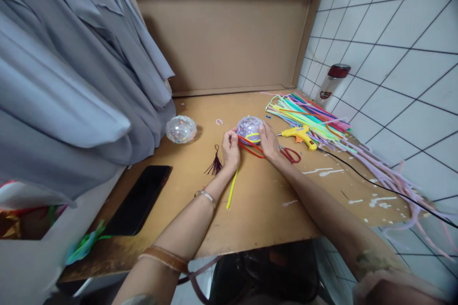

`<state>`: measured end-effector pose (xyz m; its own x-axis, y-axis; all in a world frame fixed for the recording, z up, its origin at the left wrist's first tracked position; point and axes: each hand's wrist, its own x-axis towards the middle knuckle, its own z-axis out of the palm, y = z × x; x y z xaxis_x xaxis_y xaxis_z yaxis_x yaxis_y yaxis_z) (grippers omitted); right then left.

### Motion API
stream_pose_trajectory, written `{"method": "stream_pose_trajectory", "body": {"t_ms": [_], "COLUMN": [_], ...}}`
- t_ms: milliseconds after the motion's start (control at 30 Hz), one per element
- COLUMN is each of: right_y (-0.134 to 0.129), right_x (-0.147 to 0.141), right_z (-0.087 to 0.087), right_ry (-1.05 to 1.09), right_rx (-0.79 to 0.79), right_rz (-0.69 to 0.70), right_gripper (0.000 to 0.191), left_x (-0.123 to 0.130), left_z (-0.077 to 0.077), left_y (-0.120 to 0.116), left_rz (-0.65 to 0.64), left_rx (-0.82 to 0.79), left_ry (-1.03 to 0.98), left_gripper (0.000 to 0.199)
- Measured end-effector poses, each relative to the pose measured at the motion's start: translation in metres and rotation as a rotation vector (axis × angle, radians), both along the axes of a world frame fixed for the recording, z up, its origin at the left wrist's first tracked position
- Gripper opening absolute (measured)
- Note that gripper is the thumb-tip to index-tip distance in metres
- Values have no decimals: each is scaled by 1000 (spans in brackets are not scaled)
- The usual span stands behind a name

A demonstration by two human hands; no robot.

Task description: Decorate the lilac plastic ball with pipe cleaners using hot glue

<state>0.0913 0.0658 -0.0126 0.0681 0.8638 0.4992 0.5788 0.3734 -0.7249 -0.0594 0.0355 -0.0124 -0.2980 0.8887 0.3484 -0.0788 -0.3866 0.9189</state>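
Observation:
Between my two hands is a round, clear ball [249, 125] with speckled purplish decoration and a yellow loop on its front. My left hand [231, 148] has its fingers pinched on a red pipe cleaner [253, 147] at the ball's lower left side. The red piece curves across below the ball towards my right hand [269, 141], whose fingers are wrapped against the ball's right side. A yellow pipe cleaner [232, 188] lies on the table below my left hand. Just left of that hand is a dark tassel [215, 162]. Red-handled scissors [291, 154] lie partly hidden beside my right hand.
A yellow glue gun [301, 137] with a black cord lies at right, near a pile of coloured pipe cleaners [311, 115]. Another clear ball [181, 129] and a black phone [140, 200] are at left. Behind stands a cardboard panel [222, 33]; a grey cloth [71, 81] hangs left.

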Motion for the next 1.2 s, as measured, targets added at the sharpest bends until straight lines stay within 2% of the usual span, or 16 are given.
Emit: {"method": "stream_pose_trajectory", "body": {"t_ms": [100,467,633,833,1100,1200], "right_y": [-5,-19,-26,-30,-31,-31], "right_x": [-7,-13,-10,-9,-3,-5], "right_z": [-1,-1,-1,0,0,1], "right_ry": [3,-154,-160,-104,-106,-125], "right_rx": [32,104,100,98,57,30], "right_rz": [-96,-201,-181,-160,-145,-150], "right_gripper": [66,71,67,67,61,58], "left_x": [-2,0,1,-2,-5,-9], "left_z": [-3,-13,-17,-16,-22,-22], "left_y": [1,0,-1,-4,0,0], "left_rz": [14,31,54,17,12,34], "left_rx": [5,-3,-14,-3,-26,-4], "left_ry": [29,91,88,95,130,201], "left_gripper": [28,29,34,39,33,33]}}
